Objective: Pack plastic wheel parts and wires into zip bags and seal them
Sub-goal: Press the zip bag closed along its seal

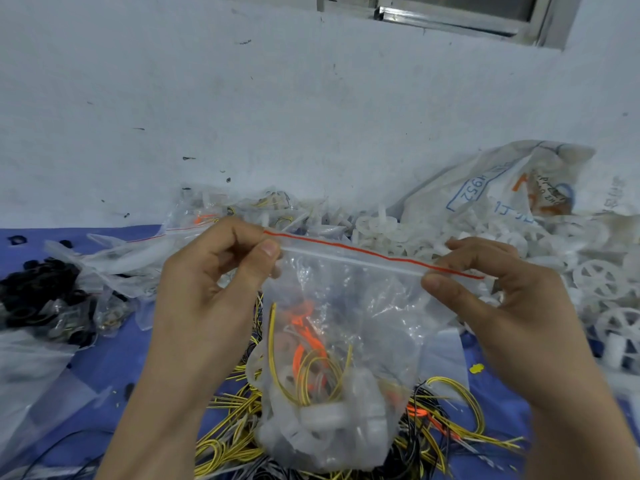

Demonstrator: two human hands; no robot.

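We hold the bag [346,323] up over the loose wires [453,407], left hand [207,289] pinching one end of the zip [363,252], right hand [502,296] pinching the other. Filling looks done: yellow wires [306,374] + wheel parts [325,417] sit at the bottom. Sealing's prob. what's left; can't tell if the zip's pressed shut. Many wheels [602,282] lie loose at right, so more bags to go. Orange bits inside are too blurry to ID.

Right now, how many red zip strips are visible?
2. One tops the bag pinched between the left hand and right hand; one is on a flat bag behind the left hand. The pile behind may hide more.
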